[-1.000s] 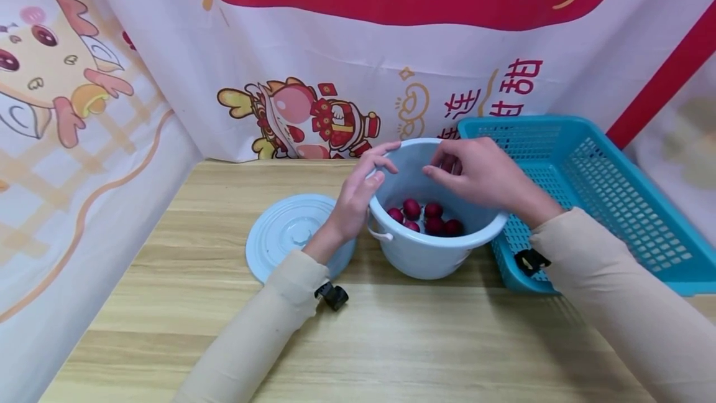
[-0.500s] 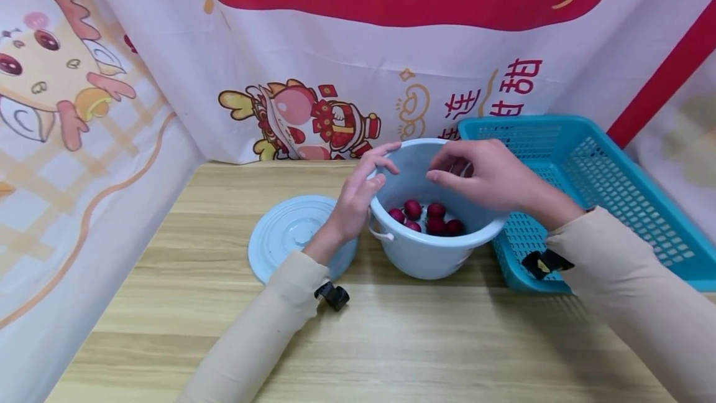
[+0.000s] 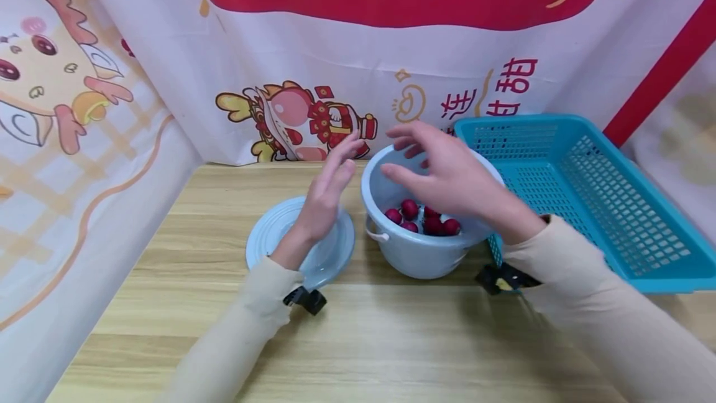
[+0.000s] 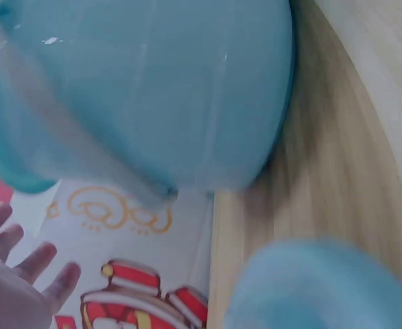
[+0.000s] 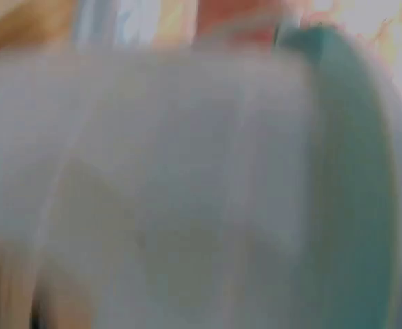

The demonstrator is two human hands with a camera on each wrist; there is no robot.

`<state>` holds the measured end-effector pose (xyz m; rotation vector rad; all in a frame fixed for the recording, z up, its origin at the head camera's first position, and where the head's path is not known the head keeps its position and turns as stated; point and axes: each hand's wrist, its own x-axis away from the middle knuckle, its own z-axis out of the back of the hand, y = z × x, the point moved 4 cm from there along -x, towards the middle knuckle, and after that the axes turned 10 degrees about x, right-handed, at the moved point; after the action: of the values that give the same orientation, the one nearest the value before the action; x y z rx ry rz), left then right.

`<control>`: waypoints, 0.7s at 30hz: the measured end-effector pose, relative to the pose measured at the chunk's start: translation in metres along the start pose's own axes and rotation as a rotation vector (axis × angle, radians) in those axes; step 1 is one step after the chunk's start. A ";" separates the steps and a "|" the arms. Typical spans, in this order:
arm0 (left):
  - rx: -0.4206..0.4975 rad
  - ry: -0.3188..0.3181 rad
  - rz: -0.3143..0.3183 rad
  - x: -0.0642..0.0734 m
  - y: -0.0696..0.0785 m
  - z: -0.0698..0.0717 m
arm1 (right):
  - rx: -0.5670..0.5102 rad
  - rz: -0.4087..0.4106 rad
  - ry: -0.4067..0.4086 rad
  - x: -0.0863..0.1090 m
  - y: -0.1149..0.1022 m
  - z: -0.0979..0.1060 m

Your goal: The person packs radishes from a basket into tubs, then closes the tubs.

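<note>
A light-blue bucket (image 3: 422, 260) stands upright, its thin handle hanging at the left side. On its floor lie several small, round, dark-red things (image 3: 409, 209) that resemble radishes. Above the bucket's opening hovers my right hand (image 3: 444, 173), fingers spread and loosely bent, holding nothing. My left hand (image 3: 325, 194) is raised over the light-blue round lid (image 3: 335, 257), apart from the bucket, with its fingers extended. In the left wrist view the left fingers (image 4: 36, 264) are spread beside the bucket (image 4: 153, 89). Motion blurs the right wrist view, where the bucket's side (image 5: 173, 171) fills most of the frame.
A teal perforated plastic basket (image 3: 643, 216) sits to the right of the bucket. Behind the wooden table (image 3: 391, 347) hangs a printed white and red cloth (image 3: 313, 42). Another patterned cloth (image 3: 84, 216) covers the left side.
My left hand has let go of the bucket's rim and moved left over the lid. The right hand has shifted left over the bucket, its fingers spreading. The bucket and basket stay in place.
</note>
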<state>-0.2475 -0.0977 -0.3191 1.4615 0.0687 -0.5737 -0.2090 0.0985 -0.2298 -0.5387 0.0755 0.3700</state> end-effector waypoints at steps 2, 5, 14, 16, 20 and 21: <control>-0.006 0.034 0.024 0.008 -0.001 0.013 | -0.006 -0.013 -0.009 -0.003 -0.015 -0.009; -0.019 0.080 0.079 0.022 -0.006 0.035 | 0.016 -0.042 -0.032 -0.009 -0.037 -0.024; 0.000 0.257 0.355 0.067 -0.023 0.092 | -0.001 -0.034 -0.055 -0.016 -0.084 -0.073; 0.024 0.297 0.413 0.076 -0.024 0.100 | -0.024 -0.012 -0.033 -0.016 -0.090 -0.081; 0.104 0.376 0.487 0.090 -0.027 0.110 | -0.030 -0.021 -0.067 -0.017 -0.094 -0.100; 0.108 0.387 0.502 0.092 -0.028 0.112 | -0.027 -0.040 -0.094 -0.018 -0.092 -0.107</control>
<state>-0.2123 -0.2338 -0.3653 1.6044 -0.0279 0.1182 -0.1892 -0.0353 -0.2735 -0.5482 -0.0310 0.3572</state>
